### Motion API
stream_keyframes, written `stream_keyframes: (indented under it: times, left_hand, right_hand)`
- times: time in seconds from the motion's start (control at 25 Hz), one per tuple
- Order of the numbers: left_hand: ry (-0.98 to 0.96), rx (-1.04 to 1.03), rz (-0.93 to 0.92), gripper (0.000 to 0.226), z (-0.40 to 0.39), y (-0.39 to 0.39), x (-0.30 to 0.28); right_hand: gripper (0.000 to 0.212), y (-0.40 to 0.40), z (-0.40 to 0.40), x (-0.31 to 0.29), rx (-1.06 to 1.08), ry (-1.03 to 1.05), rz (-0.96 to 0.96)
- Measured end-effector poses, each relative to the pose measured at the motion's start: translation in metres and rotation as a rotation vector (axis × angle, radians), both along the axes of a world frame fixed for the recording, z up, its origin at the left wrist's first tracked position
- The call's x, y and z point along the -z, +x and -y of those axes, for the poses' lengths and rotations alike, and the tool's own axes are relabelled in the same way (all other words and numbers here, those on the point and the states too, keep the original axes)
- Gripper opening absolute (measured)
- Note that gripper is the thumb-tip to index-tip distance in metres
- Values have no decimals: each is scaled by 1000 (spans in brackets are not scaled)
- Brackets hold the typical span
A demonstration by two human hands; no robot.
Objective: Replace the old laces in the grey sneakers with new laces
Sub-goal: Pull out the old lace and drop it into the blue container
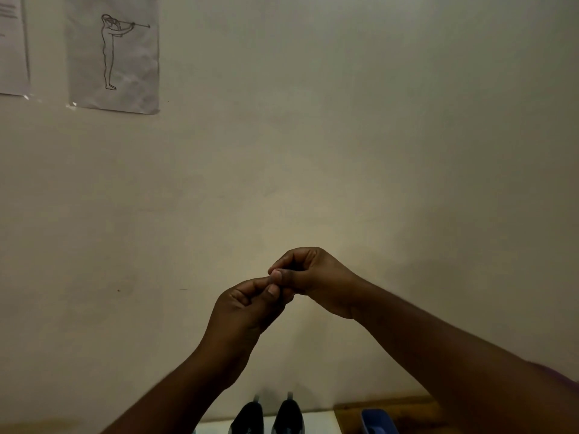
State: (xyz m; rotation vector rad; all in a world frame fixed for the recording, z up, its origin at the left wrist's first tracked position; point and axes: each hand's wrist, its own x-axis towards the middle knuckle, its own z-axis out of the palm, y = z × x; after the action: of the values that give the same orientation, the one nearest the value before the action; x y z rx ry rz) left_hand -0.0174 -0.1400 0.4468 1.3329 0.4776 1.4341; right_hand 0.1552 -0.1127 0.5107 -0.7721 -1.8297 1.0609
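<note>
Beige wall (344, 136) filling view; line-drawing sheet (112, 53) hanging at 10 o'clock. Left hand (247, 305) and right hand (316, 281) meeting at centre, fingers curling, fingertips touching; held item, if any, too small to tell. Sneakers (268, 416) sitting at 6 o'clock, on white surface (322, 422); blue object (377, 421) lying at 5 o'clock.

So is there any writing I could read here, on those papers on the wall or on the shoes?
No text can be read anywhere.
Left sheet at the wall's edge: a few lines of print, too blurred and cut off to read.
Drawing sheet: only a line sketch of a standing figure holding a long thin object to its face, no words.
Sneakers at the bottom edge: dark, no brand or label visible.
Blue container: no marking visible.
</note>
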Motion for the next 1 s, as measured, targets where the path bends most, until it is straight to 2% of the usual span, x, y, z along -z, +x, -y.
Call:
stream_keyframes:
  times: [0.16,0.36,0.56,0.68,0.84,1.0]
  left_hand:
    - [71,-127,20,25,10,8,-1]
    - [253,-407,-55,20,27,18,-2]
    - [300,-511,-32,20,34,25,5]
    - [246,-450,35,22,35,28,5]
    - [-8,-147,327,28,34,25,-4]
    - [-85,-143,453,29,33,24,-5]
  right_hand:
    - [5,-4,1,-1,9,35,-46]
    - [13,-3,6,-2,-57,162,-55]
    - [19,-4,12,-4,-120,311,-19]
    - [22,-5,14,-3,-104,303,-6]
    - [40,-7,15,14,-72,198,29]
    - [37,-14,16,31,23,249,11]
